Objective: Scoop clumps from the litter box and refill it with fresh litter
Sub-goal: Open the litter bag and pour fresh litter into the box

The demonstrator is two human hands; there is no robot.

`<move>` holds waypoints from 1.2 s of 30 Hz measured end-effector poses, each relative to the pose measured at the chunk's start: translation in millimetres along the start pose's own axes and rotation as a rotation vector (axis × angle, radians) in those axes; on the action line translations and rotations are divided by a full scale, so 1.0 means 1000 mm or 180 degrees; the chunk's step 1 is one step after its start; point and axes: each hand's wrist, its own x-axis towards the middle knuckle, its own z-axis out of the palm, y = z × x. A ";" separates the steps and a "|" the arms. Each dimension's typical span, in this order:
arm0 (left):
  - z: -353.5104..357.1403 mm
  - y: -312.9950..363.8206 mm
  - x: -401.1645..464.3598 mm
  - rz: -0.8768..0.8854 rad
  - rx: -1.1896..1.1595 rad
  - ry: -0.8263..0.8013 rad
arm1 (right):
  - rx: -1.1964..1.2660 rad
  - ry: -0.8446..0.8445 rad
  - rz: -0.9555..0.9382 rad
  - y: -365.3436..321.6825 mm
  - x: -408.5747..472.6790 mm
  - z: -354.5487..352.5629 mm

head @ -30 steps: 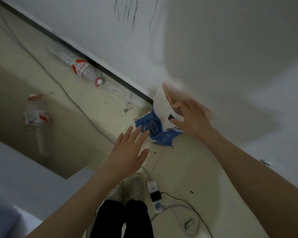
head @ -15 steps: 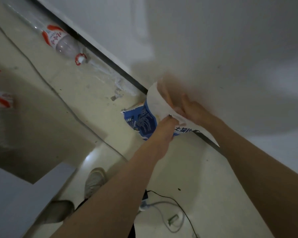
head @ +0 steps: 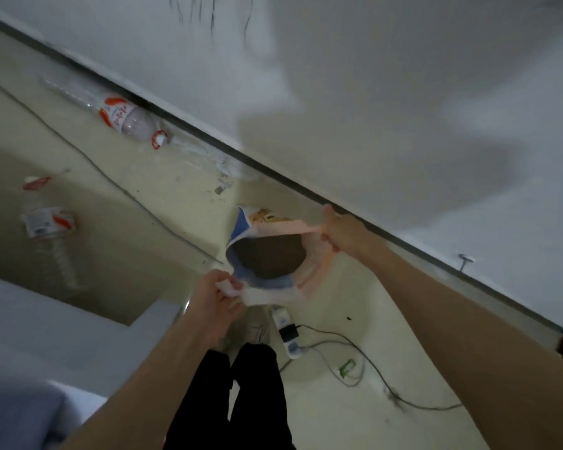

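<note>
Nearest, the left hand (head: 216,295) pinches the near white rim of the litter bag (head: 251,284), held above the floor (head: 322,401) near the wall; the right hand (head: 338,233) grips its far pink edge, spreading the mouth over dark contents. Farther off lie two clear bottles (head: 124,118) with red-and-white labels, their writing too blurred to read.

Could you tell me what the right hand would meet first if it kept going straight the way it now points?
The right hand, gripping the far rim of the open bag, points up toward the dark baseboard. It would probably meet that baseboard and the white wall first, though depth is unclear.
</note>
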 end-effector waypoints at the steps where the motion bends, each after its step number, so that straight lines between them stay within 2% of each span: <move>1: -0.003 0.006 -0.012 0.0098 0.0086 0.0053 | 0.0350 0.0002 0.0141 0.012 -0.016 0.002; 3: -0.008 0.019 -0.040 0.0406 0.0616 0.0121 | 0.1154 0.0101 0.0517 0.033 -0.053 0.013; 6: -0.010 0.027 -0.088 0.0778 0.1416 -0.0040 | 0.2430 0.0205 0.1120 0.047 -0.110 0.036; 10: -0.010 0.020 -0.149 0.0880 0.1974 -0.0226 | 0.3696 0.0427 0.1385 0.061 -0.185 0.053; 17: -0.005 -0.027 -0.218 0.0821 0.2554 -0.0122 | 0.4171 0.0813 0.1286 0.103 -0.301 0.051; 24: 0.047 -0.120 -0.290 0.1035 0.3409 -0.0771 | 0.4717 0.1410 0.1256 0.190 -0.415 0.065; 27: 0.067 -0.177 -0.321 0.0985 0.3849 -0.1020 | 0.5018 0.1683 0.1363 0.238 -0.468 0.081; 32: 0.107 -0.305 -0.371 0.1419 0.4599 -0.1238 | 0.5224 0.2152 0.1434 0.327 -0.555 0.099; 36: 0.127 -0.411 -0.410 0.1487 0.5034 -0.1848 | 0.5240 0.2511 0.1674 0.396 -0.627 0.121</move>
